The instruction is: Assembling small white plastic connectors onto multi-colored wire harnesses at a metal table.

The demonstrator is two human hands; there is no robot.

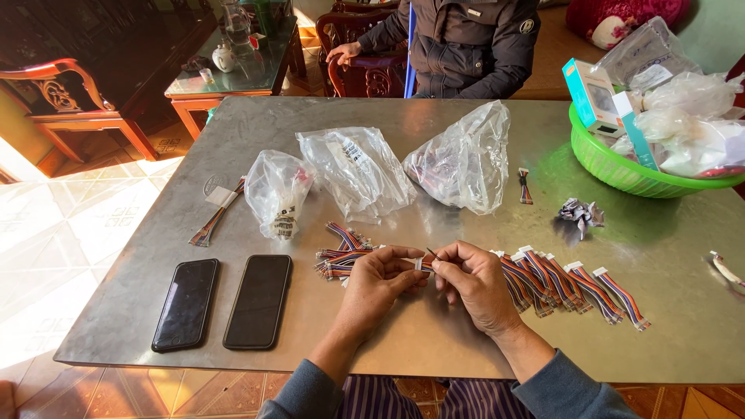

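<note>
Left hand: left hand rests low on the steel table, palm turned inward, thumb and forefinger pinched on the white connector of a multicoloured ribbon cable.
Right hand: right hand meets it from the other side, fingers curled, fingertips gripping the same connector together with a thin dark pin-like tool; whether the tool touches the connector cannot be told.
Cable held: between both hands, just above the table's near-centre.
Loose cables left: tangled pile of ribbon cables beside the left hand.
Loose cables right: row of ribbon cables laid side by side, white connectors up.
Clear bags: three plastic bags mid-table, holding small parts too blurred to tell.
Green basket: green basket at the far right corner, filled with plastic bags and a small box.
Phones: two dark phones lying flat at the near left.
Other person: seated across the table, one hand on a chair arm.
</note>
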